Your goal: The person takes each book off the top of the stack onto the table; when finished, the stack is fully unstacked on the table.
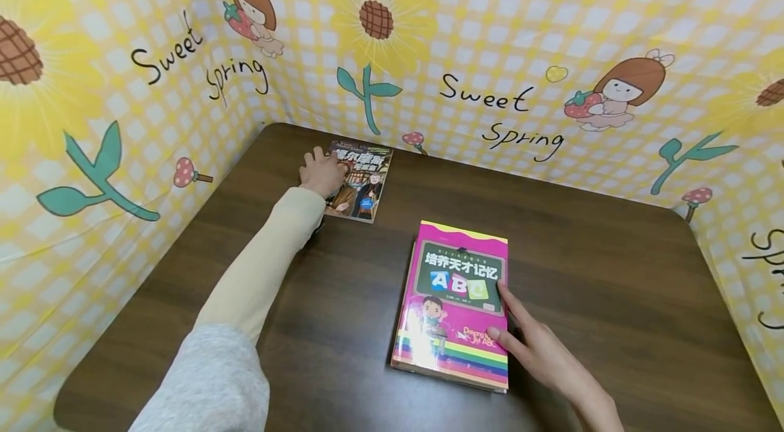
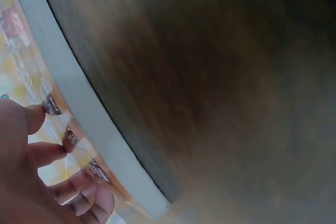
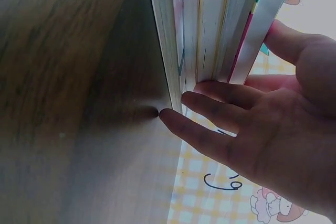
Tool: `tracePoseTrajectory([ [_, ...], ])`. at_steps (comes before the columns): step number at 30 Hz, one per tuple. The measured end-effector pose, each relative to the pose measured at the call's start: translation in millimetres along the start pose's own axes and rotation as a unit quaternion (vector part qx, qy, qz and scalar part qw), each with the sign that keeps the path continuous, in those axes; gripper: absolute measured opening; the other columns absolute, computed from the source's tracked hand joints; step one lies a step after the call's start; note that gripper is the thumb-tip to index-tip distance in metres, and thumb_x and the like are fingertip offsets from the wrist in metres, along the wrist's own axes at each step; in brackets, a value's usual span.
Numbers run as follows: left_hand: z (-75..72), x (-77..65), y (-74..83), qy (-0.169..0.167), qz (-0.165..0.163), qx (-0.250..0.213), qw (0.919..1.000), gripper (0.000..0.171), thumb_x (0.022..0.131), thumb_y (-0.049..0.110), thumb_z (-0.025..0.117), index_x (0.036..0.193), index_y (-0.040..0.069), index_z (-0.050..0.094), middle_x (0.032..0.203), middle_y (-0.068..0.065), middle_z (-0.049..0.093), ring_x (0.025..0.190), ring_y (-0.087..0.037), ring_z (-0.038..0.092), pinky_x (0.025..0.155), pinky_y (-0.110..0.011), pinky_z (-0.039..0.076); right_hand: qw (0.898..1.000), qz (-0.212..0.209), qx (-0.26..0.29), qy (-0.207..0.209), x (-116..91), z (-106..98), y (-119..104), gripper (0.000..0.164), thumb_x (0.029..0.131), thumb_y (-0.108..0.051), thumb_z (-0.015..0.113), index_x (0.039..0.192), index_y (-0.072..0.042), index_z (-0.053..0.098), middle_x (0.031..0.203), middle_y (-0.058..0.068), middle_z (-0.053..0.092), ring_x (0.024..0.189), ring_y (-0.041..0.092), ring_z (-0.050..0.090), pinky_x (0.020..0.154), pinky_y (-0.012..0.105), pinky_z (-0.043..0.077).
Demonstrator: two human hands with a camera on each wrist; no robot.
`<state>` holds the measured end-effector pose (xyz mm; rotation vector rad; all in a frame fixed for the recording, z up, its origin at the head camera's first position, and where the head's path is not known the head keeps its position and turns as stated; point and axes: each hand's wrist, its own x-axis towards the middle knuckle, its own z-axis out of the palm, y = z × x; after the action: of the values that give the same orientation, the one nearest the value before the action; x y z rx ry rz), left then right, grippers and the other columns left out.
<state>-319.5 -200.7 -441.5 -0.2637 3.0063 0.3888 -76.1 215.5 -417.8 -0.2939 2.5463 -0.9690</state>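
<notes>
At the back left of the table lies a thin book with a photo cover, two figures and shelves on it. My left hand rests on its left part, and the left wrist view shows the fingertips touching the glossy cover. Nearer me sits a stack of books, topped by a pink book with "ABC" on a green board. My right hand is against the stack's right side. In the right wrist view, its fairly straight fingers touch the layered book edges, the thumb near the top cover.
A brown wood-grain table lies under everything. Yellow checked cloth with sunflowers and "Sweet Spring" lettering rises along its back and sides. The lower books of the stack are mostly hidden in the head view.
</notes>
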Motion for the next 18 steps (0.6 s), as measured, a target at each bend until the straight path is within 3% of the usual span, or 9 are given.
tracePoseTrajectory([
  [5,0.7,-6.2,-4.9,0.011,0.023,-0.025,0.9994,0.059,0.103,0.038,0.04,0.151,0.007,0.027,0.147,-0.03,0.016,0.128,-0.05,0.023,0.091,-0.061,0.038,1.0,0.002,0.005,0.001,0,2,1,0.082,0.092,-0.047,0.06,0.156,-0.021,0.017,0.149,0.023,0.036,0.129,0.041,0.044,0.097,0.056,0.043],
  [9,-2.6,-19.0,-7.9,0.018,0.046,-0.032,0.9983,0.054,0.102,0.034,0.045,0.146,0.004,0.036,0.145,-0.028,0.019,0.126,-0.049,0.024,0.091,-0.063,0.037,1.0,0.008,0.005,0.001,1,5,2,0.082,0.091,-0.049,0.06,0.156,-0.023,0.016,0.15,0.021,0.035,0.131,0.04,0.042,0.097,0.055,0.044],
  [13,-11.0,-44.2,-2.4,0.045,0.105,-0.032,0.9929,0.045,0.101,0.025,0.049,0.136,-0.004,0.047,0.143,-0.03,0.029,0.125,-0.049,0.03,0.091,-0.062,0.039,1.0,-0.002,0.005,0.002,3,6,4,0.083,0.09,-0.051,0.06,0.156,-0.024,0.016,0.151,0.019,0.035,0.132,0.038,0.042,0.098,0.054,0.043],
  [16,-16.7,-72.5,13.7,0.057,0.179,-0.058,0.9805,0.043,0.099,0.018,0.052,0.132,-0.009,0.05,0.139,-0.031,0.039,0.126,-0.048,0.037,0.098,-0.059,0.038,1.0,-0.013,0.006,0.012,4,4,6,0.083,0.09,-0.05,0.061,0.156,-0.024,0.017,0.15,0.018,0.037,0.129,0.036,0.046,0.097,0.052,0.045],
  [18,-18.7,-96.7,28.6,0.046,0.22,-0.093,0.97,0.043,0.098,0.018,0.054,0.132,-0.008,0.051,0.139,-0.028,0.043,0.127,-0.044,0.04,0.105,-0.055,0.035,1.0,-0.021,0.008,0.022,5,3,7,0.083,0.089,-0.049,0.063,0.155,-0.024,0.019,0.15,0.017,0.038,0.127,0.036,0.049,0.095,0.049,0.048],
])
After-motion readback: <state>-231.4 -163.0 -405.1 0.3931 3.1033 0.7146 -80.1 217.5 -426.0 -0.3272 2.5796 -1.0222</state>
